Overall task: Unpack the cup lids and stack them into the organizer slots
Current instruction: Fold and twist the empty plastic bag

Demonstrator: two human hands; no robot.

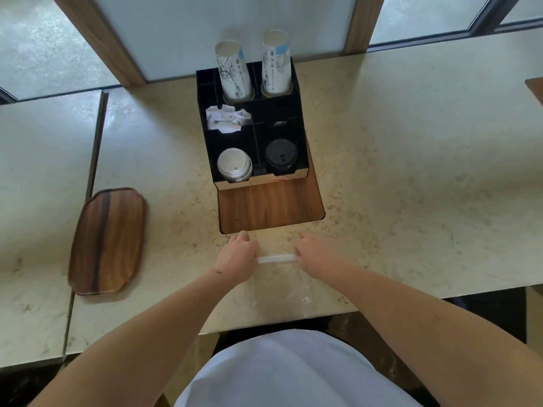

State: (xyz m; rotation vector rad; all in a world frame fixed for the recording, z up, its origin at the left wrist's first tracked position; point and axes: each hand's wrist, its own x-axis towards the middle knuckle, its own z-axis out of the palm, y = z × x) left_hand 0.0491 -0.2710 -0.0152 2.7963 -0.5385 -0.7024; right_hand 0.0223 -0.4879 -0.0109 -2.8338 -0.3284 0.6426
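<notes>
A black organizer (pixel 299 113) stands on a wooden board (pixel 270 205) at the middle of the counter. Its front left slot holds a stack of white lids (pixel 234 165); the front right slot holds black lids (pixel 281 156). Near the counter's front, my left hand (pixel 236 257) and my right hand (pixel 316 252) each grip one end of a clear plastic bag (pixel 276 259), whose top is pulled into a thin white strip between them. The rest of the bag lies flat on the counter toward me. I cannot tell what it holds.
Two stacks of paper cups (pixel 235 73) (pixel 276 63) rise from the organizer's back slots, and crumpled white paper (pixel 227 118) fills a middle left slot. A wooden tray (pixel 108 240) lies at the left. The marble counter (pixel 411 171) stretches to the right; windows run behind.
</notes>
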